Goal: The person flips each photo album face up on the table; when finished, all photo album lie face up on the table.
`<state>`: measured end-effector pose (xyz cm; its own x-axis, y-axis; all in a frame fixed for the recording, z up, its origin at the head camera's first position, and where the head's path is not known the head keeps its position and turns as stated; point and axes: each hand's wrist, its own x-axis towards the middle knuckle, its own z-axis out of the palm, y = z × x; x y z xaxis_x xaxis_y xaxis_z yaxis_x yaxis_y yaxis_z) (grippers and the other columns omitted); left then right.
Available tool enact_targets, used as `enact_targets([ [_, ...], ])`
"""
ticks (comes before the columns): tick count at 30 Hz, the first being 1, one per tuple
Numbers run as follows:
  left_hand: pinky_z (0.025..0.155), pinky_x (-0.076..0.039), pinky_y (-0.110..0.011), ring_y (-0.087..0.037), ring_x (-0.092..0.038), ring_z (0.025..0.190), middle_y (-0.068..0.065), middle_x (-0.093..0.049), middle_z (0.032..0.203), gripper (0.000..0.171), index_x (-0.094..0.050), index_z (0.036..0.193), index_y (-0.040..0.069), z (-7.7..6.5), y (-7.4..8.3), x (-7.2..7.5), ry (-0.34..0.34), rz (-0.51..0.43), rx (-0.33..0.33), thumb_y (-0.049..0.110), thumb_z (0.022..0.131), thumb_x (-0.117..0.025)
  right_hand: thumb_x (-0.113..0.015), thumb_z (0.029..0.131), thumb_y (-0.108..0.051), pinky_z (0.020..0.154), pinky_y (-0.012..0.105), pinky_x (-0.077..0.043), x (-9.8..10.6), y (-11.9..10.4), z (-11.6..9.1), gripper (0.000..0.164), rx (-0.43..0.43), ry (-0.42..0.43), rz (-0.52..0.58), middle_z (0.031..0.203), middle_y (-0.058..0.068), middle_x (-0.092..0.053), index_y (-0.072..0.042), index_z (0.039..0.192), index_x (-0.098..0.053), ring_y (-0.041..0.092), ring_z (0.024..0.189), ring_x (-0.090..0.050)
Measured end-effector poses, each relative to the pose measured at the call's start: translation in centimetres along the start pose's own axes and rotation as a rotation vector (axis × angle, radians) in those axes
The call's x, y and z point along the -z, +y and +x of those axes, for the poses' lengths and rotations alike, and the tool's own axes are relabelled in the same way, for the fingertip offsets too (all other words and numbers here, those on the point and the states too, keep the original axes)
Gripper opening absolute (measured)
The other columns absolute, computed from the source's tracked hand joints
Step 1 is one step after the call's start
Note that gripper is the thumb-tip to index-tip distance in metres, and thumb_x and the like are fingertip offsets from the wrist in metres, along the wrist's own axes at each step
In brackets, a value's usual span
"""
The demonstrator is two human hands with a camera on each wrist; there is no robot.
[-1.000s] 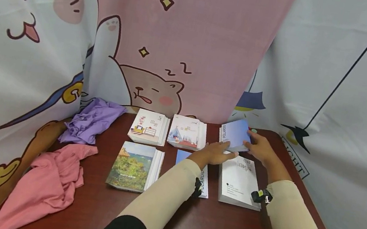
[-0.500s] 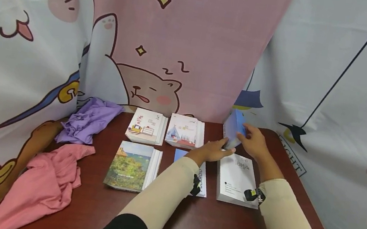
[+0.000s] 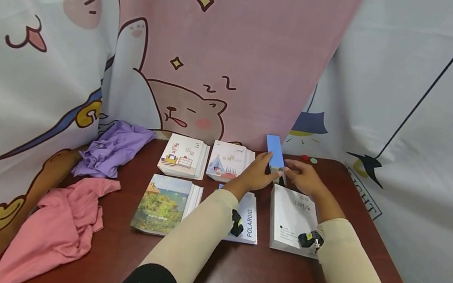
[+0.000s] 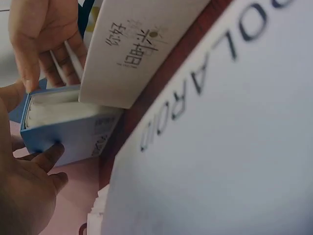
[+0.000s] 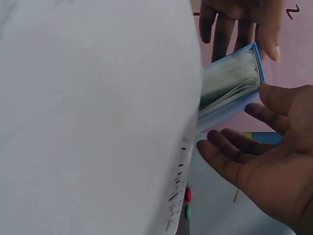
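A small blue photo album stands on edge, spine up, at the back right of the table between my two hands. My left hand holds it from the left. In the left wrist view, the left fingers lie against its printed cover. My right hand holds it from the right, thumb at the spine corner and fingers along the other cover, as the right wrist view shows. The white page edges face my wrists. Just in front lies a thick white book with Chinese characters, under my right wrist.
A Polaroid album lies beneath my left forearm. Further left are a landscape-covered photo album and two white illustrated albums, one with a tent, one with furniture. Purple cloth and pink cloth occupy the left side.
The blue album has gone from tilted, cover showing, to upright with its spine up, and moved left. Both hands moved left with it. Small red and green discs behind it are now uncovered.
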<state>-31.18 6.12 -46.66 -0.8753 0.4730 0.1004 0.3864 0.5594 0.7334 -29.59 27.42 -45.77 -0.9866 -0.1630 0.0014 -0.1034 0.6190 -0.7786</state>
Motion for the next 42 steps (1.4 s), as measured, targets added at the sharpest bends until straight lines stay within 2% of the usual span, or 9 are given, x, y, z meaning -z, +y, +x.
enact_targets([
  [8, 0.134, -0.033, -0.045, -0.035, -0.038, 0.163, -0.022, -0.027, 0.177, 0.069, -0.027, 0.173, 0.006, -0.1, -0.8, -0.3, 0.003, -0.012, 0.066, 0.035, 0.115, -0.051, -0.058, 0.114, -0.030, 0.125, 0.072, -0.037, -0.2, 1.3, 0.4, 0.058, -0.108, -0.095, -0.108, 0.169, 0.033, -0.042, -0.004, 0.164, -0.047, 0.055, 0.155, -0.042],
  [13, 0.136, -0.030, -0.048, -0.036, -0.030, 0.167, -0.021, -0.018, 0.181, 0.066, -0.024, 0.174, 0.009, 0.0, -1.3, -0.5, -0.074, 0.038, 0.112, 0.037, 0.118, -0.045, -0.059, 0.113, -0.030, 0.126, 0.072, -0.035, 0.0, 1.6, 0.4, 0.056, -0.153, -0.127, -0.138, 0.169, 0.036, -0.040, -0.007, 0.164, -0.049, 0.056, 0.157, -0.039],
  [21, 0.140, -0.019, -0.047, -0.034, -0.014, 0.172, -0.017, -0.008, 0.185, 0.064, -0.021, 0.175, 0.013, -0.1, -1.4, -0.3, -0.215, 0.112, 0.130, 0.039, 0.119, -0.036, -0.058, 0.113, -0.026, 0.126, 0.071, -0.036, 0.2, 1.8, 0.1, 0.050, -0.134, -0.109, -0.233, 0.165, 0.036, -0.044, -0.006, 0.159, -0.056, 0.057, 0.154, -0.042],
  [27, 0.140, -0.017, -0.044, -0.030, -0.013, 0.173, -0.016, -0.012, 0.185, 0.064, -0.023, 0.175, 0.011, -0.1, -1.4, -0.1, -0.251, 0.078, 0.126, 0.037, 0.119, -0.038, -0.057, 0.113, -0.027, 0.127, 0.071, -0.034, 0.3, 2.0, 0.0, 0.051, -0.158, -0.103, -0.241, 0.168, 0.035, -0.041, -0.006, 0.159, -0.055, 0.056, 0.156, -0.039],
  [33, 0.140, -0.018, -0.050, -0.029, -0.014, 0.173, -0.011, -0.015, 0.185, 0.076, -0.018, 0.177, 0.017, 0.0, -1.5, -0.4, -0.284, 0.066, 0.127, 0.055, 0.115, -0.043, -0.056, 0.113, -0.035, 0.128, 0.072, -0.031, 0.0, 1.9, 0.1, 0.057, -0.187, -0.124, -0.279, 0.171, 0.034, -0.037, -0.007, 0.163, -0.051, 0.056, 0.160, -0.034],
  [37, 0.139, -0.018, -0.052, -0.034, -0.017, 0.172, -0.013, -0.019, 0.184, 0.076, -0.019, 0.177, 0.020, 0.2, -1.1, -0.9, -0.284, 0.167, 0.112, 0.059, 0.114, -0.040, -0.057, 0.113, -0.040, 0.128, 0.073, -0.029, -0.2, 1.8, 0.2, 0.061, -0.198, -0.130, -0.295, 0.172, 0.034, -0.035, -0.008, 0.164, -0.048, 0.057, 0.161, -0.031],
  [42, 0.139, -0.012, -0.060, -0.044, -0.014, 0.171, -0.011, -0.018, 0.185, 0.078, -0.019, 0.177, 0.026, -0.1, -0.3, -1.2, -0.285, 0.356, 0.122, 0.065, 0.112, -0.037, -0.057, 0.113, -0.041, 0.127, 0.075, -0.030, 0.5, 1.3, -0.6, 0.064, -0.209, -0.149, -0.287, 0.172, 0.036, -0.033, -0.008, 0.166, -0.044, 0.059, 0.160, -0.030],
])
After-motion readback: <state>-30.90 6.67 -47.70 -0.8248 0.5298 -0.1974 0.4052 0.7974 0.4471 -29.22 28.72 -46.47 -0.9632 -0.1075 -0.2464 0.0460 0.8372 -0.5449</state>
